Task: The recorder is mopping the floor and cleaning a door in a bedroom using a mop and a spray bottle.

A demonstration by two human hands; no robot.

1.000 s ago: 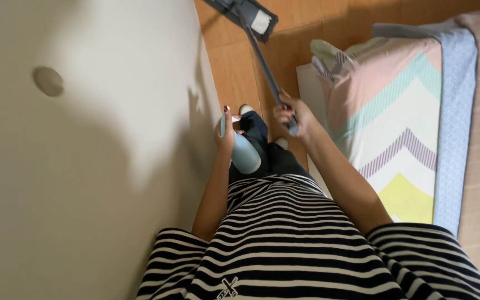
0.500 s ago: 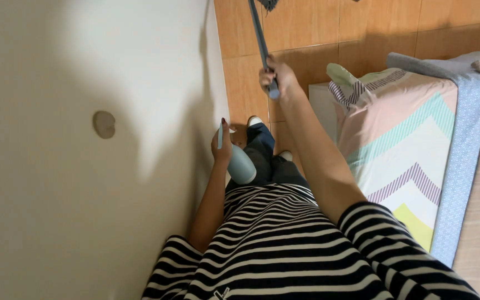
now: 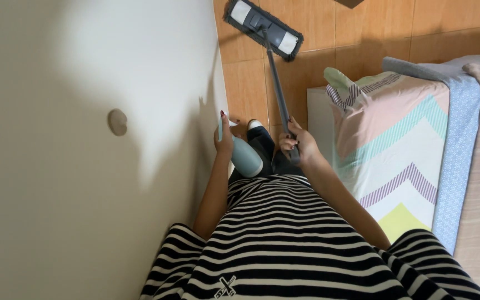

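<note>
Beside the bed point(image 3: 395, 144), the right hand point(image 3: 298, 145) gripped the light, stiff mop handle point(image 3: 276, 83) near its upper end, while the left hand point(image 3: 224, 139) clasped a smooth, likely slippery pale-blue bottle point(image 3: 245, 157).

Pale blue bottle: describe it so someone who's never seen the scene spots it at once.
Start at the big cream wall on the left and follow it to its edge beside the orange tiled floor. There the left hand grips a pale blue bottle, against the striped top. It is short, rounded and plain, unlike the long grey mop handle in the right hand.
</note>
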